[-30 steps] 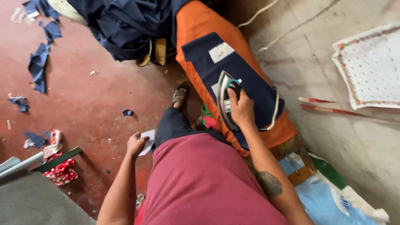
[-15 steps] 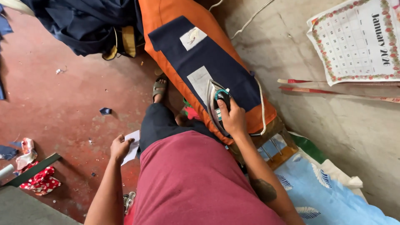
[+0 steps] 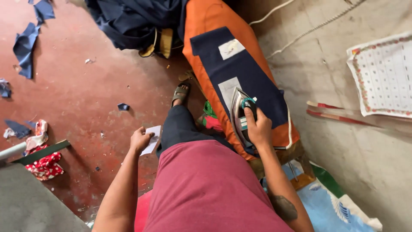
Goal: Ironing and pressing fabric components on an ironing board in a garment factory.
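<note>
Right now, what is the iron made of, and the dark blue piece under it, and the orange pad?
The shiny silver iron looks like polished metal, since its side gleams; its dark handle looks plastic. The right hand has a grip on that handle. The dark navy cloth piece looks like matte woven fabric, flat and dull. The orange padded board cover seems cloth too, soft and slightly creased.

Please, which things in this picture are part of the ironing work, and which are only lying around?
In use:
right hand closed on the iron
navy cloth with white patches
orange ironing board
left hand holding a white piece

Lying about:
blue scraps on the red floor
red printed fabric
dark cloth pile
calendar on the wall
</note>
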